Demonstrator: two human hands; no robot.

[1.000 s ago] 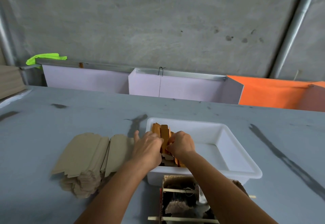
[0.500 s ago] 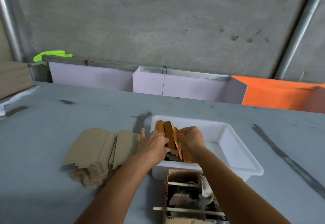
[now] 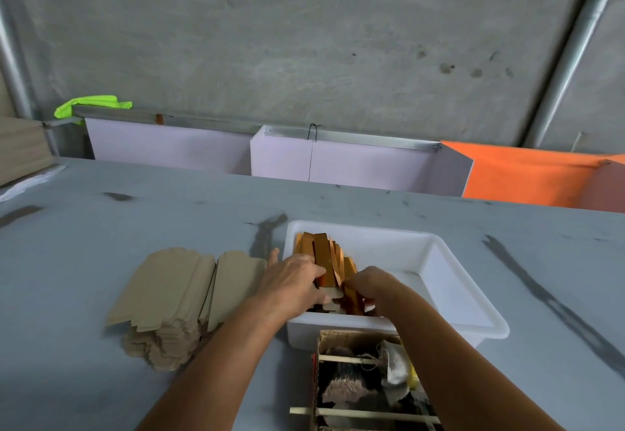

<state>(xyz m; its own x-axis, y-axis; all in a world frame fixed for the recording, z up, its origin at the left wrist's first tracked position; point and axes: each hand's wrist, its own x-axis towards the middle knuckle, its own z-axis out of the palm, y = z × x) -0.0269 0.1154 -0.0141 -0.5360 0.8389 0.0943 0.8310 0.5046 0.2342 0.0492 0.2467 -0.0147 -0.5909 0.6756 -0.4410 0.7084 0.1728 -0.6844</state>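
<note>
Grasping orange packets (image 3: 321, 254) | left hand (image 3: 294, 278), right hand (image 3: 375, 286) both clutching | in white tub (image 3: 372, 227)

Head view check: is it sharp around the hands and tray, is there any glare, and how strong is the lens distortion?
Head view: soft, even light, with no glare on the white tray. Head view: left hand and right hand, holding the orange cartons, look slightly soft. Head view: wide-angle distortion leans the wall pipe inward.

The left hand (image 3: 293, 278) and right hand (image 3: 373, 286) parted, uncovering more orange packs (image 3: 323, 254).
</note>
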